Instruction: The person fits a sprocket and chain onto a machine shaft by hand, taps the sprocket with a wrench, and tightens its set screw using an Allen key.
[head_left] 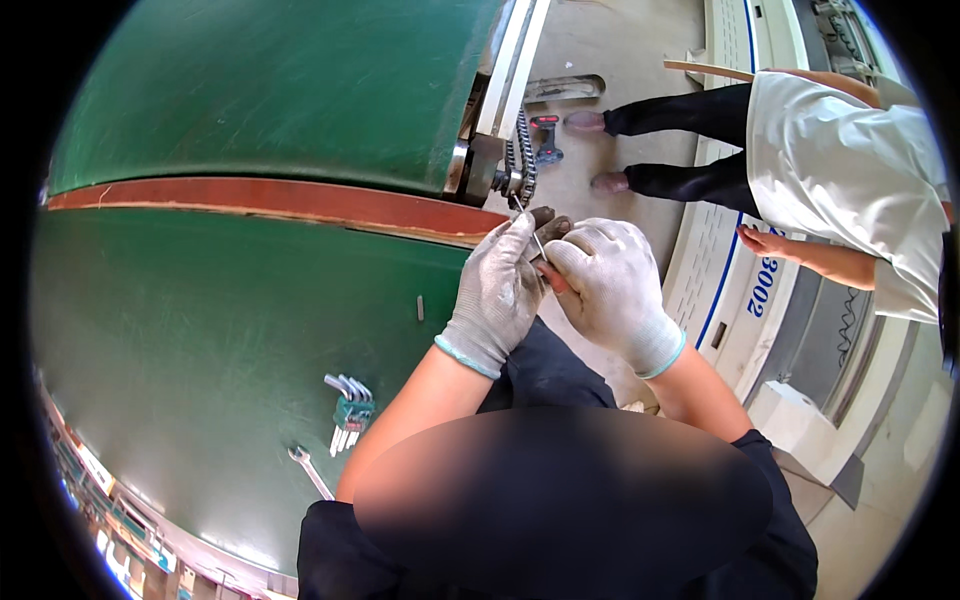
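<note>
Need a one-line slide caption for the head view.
Gloved left hand and right hand grip a thin metal tool beside the chain at the green conveyor belt; hex keys nearby.

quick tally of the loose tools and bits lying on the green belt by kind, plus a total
hex key set in green holder: 1
open-ended spanner: 1
small grey pin or rod, too small to tell which: 1
total: 3

Factory workshop, green conveyor belt (250, 330), drive chain (524, 150), hex key set (350, 410), spanner (312, 472), concrete floor (610, 45)
</note>
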